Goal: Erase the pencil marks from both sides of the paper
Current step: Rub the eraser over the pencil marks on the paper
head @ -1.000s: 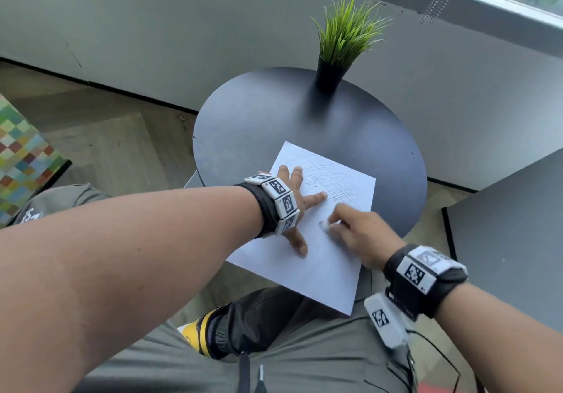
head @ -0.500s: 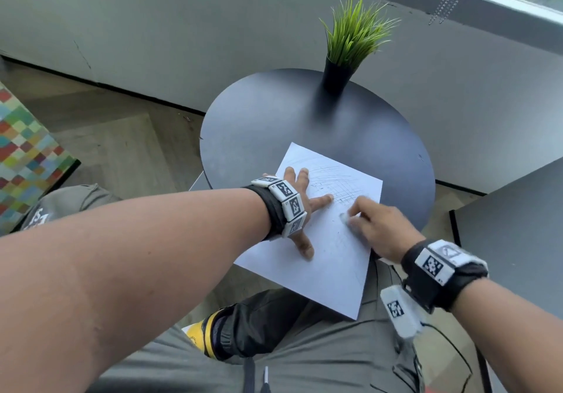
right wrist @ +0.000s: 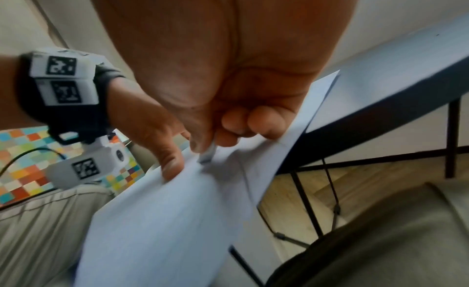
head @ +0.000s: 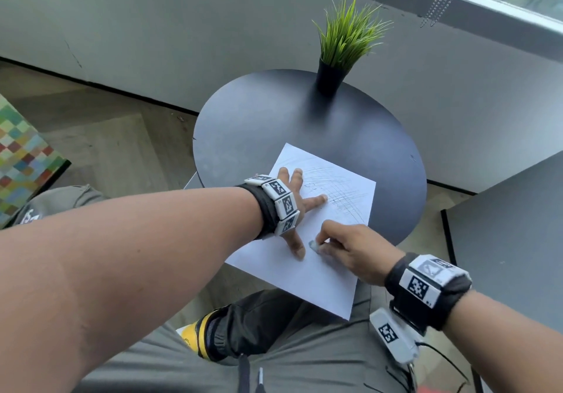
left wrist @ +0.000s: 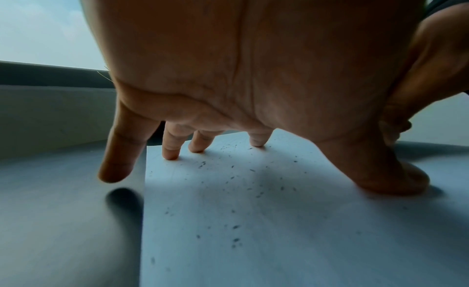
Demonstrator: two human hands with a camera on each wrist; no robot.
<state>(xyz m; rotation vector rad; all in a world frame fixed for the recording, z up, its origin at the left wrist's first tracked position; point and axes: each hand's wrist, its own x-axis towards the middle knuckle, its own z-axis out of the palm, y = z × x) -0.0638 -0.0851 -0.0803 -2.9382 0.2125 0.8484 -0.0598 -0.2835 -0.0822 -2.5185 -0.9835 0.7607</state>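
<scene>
A white sheet of paper [head: 307,274] lies on the round black table [head: 262,124], its near part hanging over the table's front edge. Crossed pencil lines [head: 344,191] cover its far right corner. My left hand [head: 297,207] lies spread on the paper, straight fingers pressing it down; the left wrist view shows the fingertips [left wrist: 171,155] on the sheet among dark eraser crumbs [left wrist: 234,227]. My right hand [head: 344,246] pinches a small white eraser [head: 313,245] against the paper, just right of the left thumb. In the right wrist view the eraser [right wrist: 209,153] touches the sheet [right wrist: 164,221].
A potted grass plant [head: 335,66] stands at the table's far edge. A second dark table [head: 511,240] is at the right. A chequered coloured cushion [head: 21,161] sits at the left. My knees in grey trousers [head: 304,362] are under the paper's overhang.
My right hand has drawn the eraser back from the pencil lines toward me, down to beside the left thumb. The left hand has stayed pressed on the paper.
</scene>
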